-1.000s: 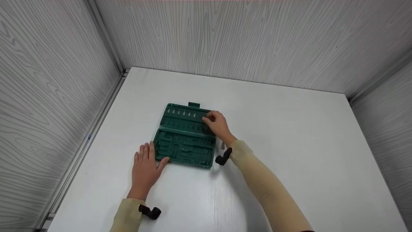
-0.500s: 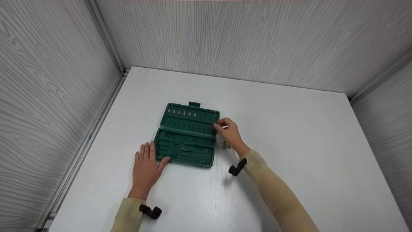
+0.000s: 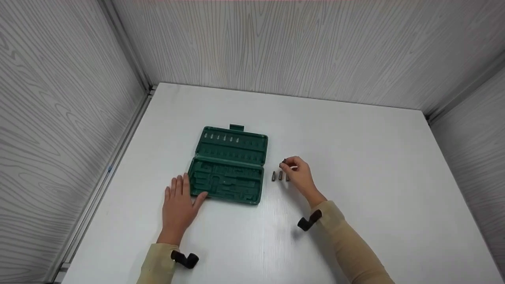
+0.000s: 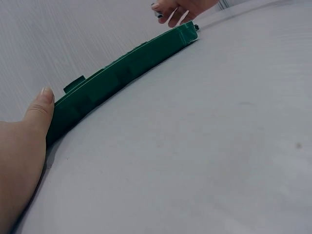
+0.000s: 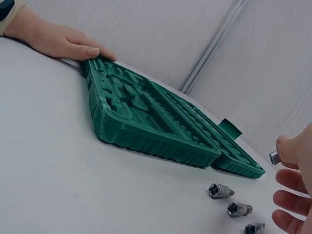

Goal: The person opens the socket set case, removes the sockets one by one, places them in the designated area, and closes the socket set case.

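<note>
The green plastic tool case (image 3: pixel 227 188) lies unfolded on the white table, its moulded slots facing up. Several silver bits (image 3: pixel 224 138) stand in a row in its far half. My left hand (image 3: pixel 177 209) rests at the near left corner, fingers straight, thumb on the rim. Right of the case, my right hand (image 3: pixel 298 173) pinches a small metal bit socket (image 5: pixel 274 157) between thumb and forefinger, above the table. Below those fingers, three bit sockets lie apart in a row: one left (image 5: pixel 221 190), one in the middle (image 5: pixel 239 209), one right (image 5: pixel 254 228).
A latch tab (image 3: pixel 236 127) sticks out from the case's far edge. Wood-grained panels stand behind the table (image 3: pixel 355 169) and at both sides, with a metal rail (image 3: pixel 114 157) along the left edge.
My right hand has moved from the case's far right part toward the lower right, over the table, carrying the bit socket. The bit sockets on the table are less covered. The left hand stays put.
</note>
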A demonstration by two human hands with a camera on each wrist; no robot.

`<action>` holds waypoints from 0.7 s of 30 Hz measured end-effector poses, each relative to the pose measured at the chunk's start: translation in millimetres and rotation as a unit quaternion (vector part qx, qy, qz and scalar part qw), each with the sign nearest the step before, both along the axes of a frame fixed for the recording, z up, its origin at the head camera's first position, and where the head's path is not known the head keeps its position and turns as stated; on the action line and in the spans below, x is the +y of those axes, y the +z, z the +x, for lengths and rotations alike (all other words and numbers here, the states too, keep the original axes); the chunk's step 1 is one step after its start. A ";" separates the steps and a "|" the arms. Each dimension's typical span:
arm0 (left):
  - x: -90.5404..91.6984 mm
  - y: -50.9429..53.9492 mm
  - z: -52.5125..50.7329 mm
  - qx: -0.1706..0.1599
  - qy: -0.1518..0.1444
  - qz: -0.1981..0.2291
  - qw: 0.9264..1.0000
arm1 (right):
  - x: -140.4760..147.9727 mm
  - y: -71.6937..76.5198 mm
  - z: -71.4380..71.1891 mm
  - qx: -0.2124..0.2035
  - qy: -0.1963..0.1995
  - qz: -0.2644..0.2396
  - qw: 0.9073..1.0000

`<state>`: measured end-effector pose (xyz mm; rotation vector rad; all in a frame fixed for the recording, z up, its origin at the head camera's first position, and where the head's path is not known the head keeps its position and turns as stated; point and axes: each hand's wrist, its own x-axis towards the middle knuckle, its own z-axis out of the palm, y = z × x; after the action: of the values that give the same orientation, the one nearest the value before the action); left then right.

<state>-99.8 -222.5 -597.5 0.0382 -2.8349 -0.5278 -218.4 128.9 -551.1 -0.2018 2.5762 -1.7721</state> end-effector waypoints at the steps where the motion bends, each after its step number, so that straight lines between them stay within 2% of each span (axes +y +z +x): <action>1: -0.2 0.1 -0.1 0.000 0.000 -0.001 1.000 | 3.7 -1.2 1.8 0.003 -0.002 0.005 1.000; 12: 0.1 1.2 0.6 -0.008 -0.002 0.003 1.000 | 40.6 -13.6 13.0 0.054 -0.016 0.091 0.994; 18: -0.5 0.1 0.1 -0.002 0.000 0.005 1.000 | 44.4 -19.4 14.4 0.066 0.006 0.127 0.990; 21: 0.2 -1.0 0.3 -0.008 -0.001 0.009 1.000 | 43.6 -21.3 16.6 0.073 0.004 0.134 0.988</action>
<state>-99.5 -222.4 -598.6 0.0433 -2.8462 -0.5560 -201.8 172.5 -572.4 -0.3487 2.8728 -1.4359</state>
